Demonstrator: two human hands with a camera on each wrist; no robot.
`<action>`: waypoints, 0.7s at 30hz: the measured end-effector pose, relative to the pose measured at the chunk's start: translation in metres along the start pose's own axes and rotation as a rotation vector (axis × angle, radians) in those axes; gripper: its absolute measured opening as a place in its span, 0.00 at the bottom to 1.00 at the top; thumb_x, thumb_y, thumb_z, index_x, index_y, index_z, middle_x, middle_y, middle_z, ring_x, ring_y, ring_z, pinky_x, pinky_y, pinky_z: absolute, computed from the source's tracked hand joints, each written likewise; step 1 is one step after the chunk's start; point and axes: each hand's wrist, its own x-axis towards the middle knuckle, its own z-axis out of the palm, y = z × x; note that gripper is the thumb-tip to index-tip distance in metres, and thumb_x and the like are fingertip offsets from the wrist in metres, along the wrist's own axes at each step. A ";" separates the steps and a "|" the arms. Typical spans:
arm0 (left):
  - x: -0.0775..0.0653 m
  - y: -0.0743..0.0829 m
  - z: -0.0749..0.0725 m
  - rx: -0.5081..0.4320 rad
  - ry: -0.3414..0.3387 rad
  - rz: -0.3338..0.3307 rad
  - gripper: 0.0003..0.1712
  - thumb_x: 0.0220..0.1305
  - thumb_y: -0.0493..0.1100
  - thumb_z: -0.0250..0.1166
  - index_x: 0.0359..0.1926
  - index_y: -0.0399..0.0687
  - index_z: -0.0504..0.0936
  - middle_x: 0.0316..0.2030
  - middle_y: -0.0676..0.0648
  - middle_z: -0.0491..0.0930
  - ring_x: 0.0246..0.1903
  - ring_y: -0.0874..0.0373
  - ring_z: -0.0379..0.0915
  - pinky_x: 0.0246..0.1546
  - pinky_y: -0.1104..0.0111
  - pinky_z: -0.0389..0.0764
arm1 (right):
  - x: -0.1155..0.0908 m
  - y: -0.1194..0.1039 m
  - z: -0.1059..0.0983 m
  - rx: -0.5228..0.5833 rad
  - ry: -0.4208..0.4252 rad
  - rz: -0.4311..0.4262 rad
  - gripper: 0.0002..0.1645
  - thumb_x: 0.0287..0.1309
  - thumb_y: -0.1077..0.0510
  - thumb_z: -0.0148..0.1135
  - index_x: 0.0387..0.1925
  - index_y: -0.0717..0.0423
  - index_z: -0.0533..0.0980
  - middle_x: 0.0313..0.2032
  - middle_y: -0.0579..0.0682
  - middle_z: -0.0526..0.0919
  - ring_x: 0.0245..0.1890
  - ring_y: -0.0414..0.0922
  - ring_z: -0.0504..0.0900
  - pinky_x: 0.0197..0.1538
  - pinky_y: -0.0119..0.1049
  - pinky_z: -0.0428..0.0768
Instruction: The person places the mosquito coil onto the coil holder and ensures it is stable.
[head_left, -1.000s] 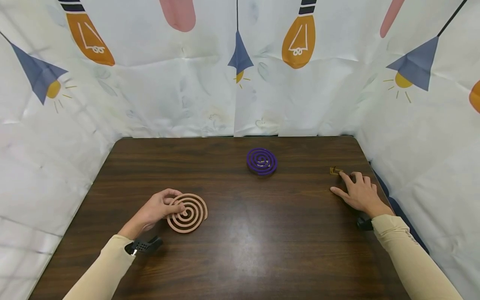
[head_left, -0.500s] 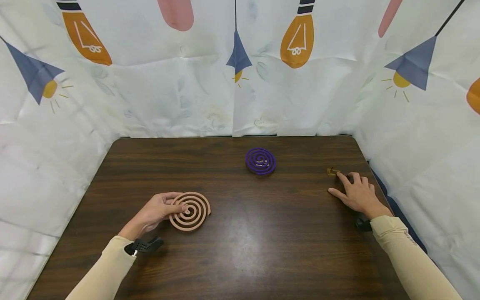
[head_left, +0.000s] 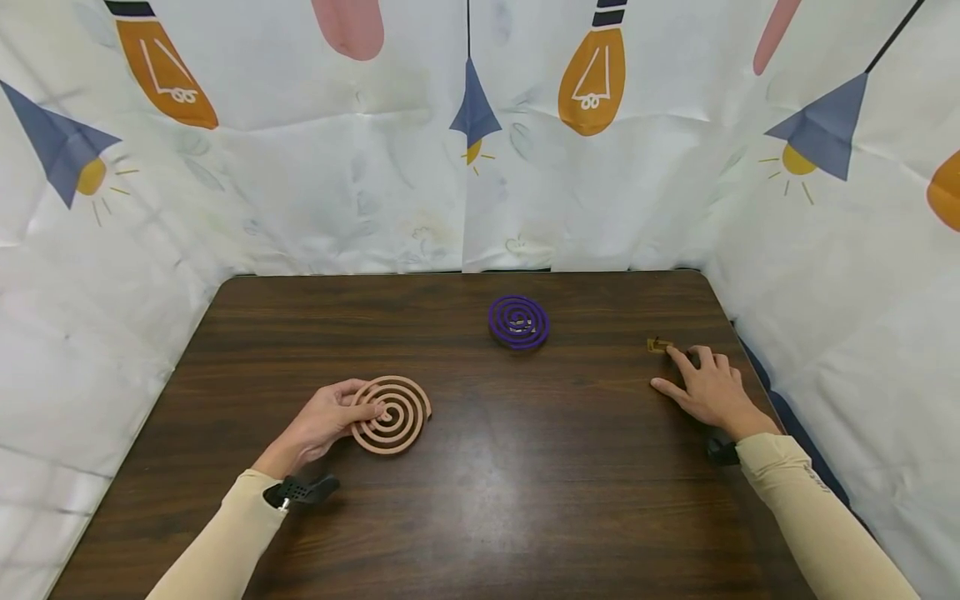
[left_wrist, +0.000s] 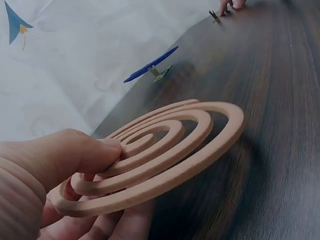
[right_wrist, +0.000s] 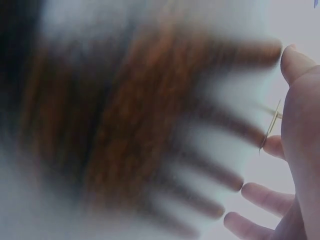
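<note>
My left hand [head_left: 322, 421] pinches a tan mosquito coil [head_left: 390, 451], thumb on top near the spiral's centre and fingers beneath. In the left wrist view this coil [left_wrist: 165, 183] is held tilted above the tabletop. At the right, my right hand [head_left: 708, 387] has its fingers spread, the index fingertip touching a small gold-coloured metal coil stand [head_left: 657, 344]. The right wrist view shows that thin stand [right_wrist: 271, 125] edge-on at the fingertip. A purple mosquito coil [head_left: 517, 317] sits toward the back, raised on a small metal stand [left_wrist: 161, 75].
Both hands work over a dark wood-grain table [head_left: 480, 483] with rounded far corners. White printed curtains [head_left: 360, 183] hang behind it and along both sides. A dark blue object [head_left: 795, 437] shows beyond the right edge.
My left hand has carried the tan coil rightward and slightly toward the far side. The right hand and the stand under its index finger have shifted slightly left in the view.
</note>
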 end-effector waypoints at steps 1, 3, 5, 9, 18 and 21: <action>0.001 0.000 0.001 -0.004 0.003 0.000 0.36 0.70 0.40 0.69 0.69 0.26 0.63 0.39 0.53 0.88 0.37 0.64 0.87 0.39 0.71 0.89 | 0.000 0.000 0.001 0.002 0.004 -0.004 0.52 0.72 0.25 0.47 0.79 0.57 0.57 0.71 0.74 0.57 0.66 0.78 0.60 0.59 0.77 0.66; 0.002 0.001 0.004 -0.014 0.009 -0.001 0.35 0.70 0.40 0.69 0.69 0.27 0.63 0.40 0.53 0.88 0.38 0.63 0.87 0.39 0.71 0.89 | 0.000 -0.001 0.001 0.003 0.006 -0.010 0.52 0.72 0.26 0.48 0.79 0.57 0.57 0.71 0.74 0.57 0.65 0.78 0.61 0.59 0.76 0.66; 0.004 0.001 0.007 -0.023 0.017 -0.001 0.35 0.70 0.40 0.69 0.69 0.28 0.63 0.41 0.52 0.88 0.38 0.64 0.86 0.39 0.71 0.89 | 0.000 -0.002 0.001 0.006 0.005 -0.013 0.52 0.72 0.26 0.48 0.79 0.57 0.57 0.71 0.74 0.57 0.66 0.78 0.61 0.59 0.76 0.66; 0.008 0.002 0.014 -0.036 0.029 -0.001 0.34 0.70 0.39 0.69 0.68 0.29 0.64 0.43 0.50 0.88 0.39 0.64 0.86 0.40 0.71 0.88 | 0.000 -0.005 0.001 0.008 0.004 -0.018 0.51 0.72 0.26 0.49 0.80 0.56 0.57 0.71 0.74 0.57 0.66 0.78 0.60 0.60 0.77 0.65; 0.015 0.004 0.022 -0.062 0.057 -0.002 0.33 0.69 0.38 0.69 0.67 0.31 0.65 0.39 0.54 0.88 0.39 0.63 0.87 0.40 0.71 0.89 | -0.001 -0.011 0.002 -0.006 -0.002 -0.020 0.51 0.72 0.26 0.48 0.80 0.55 0.57 0.72 0.74 0.58 0.66 0.78 0.61 0.59 0.76 0.66; 0.017 0.004 0.025 -0.076 0.055 0.010 0.33 0.69 0.38 0.69 0.67 0.31 0.65 0.38 0.55 0.88 0.38 0.65 0.87 0.40 0.71 0.89 | -0.001 -0.013 0.003 -0.009 0.000 -0.022 0.51 0.72 0.26 0.48 0.80 0.54 0.57 0.72 0.73 0.58 0.66 0.77 0.61 0.59 0.76 0.67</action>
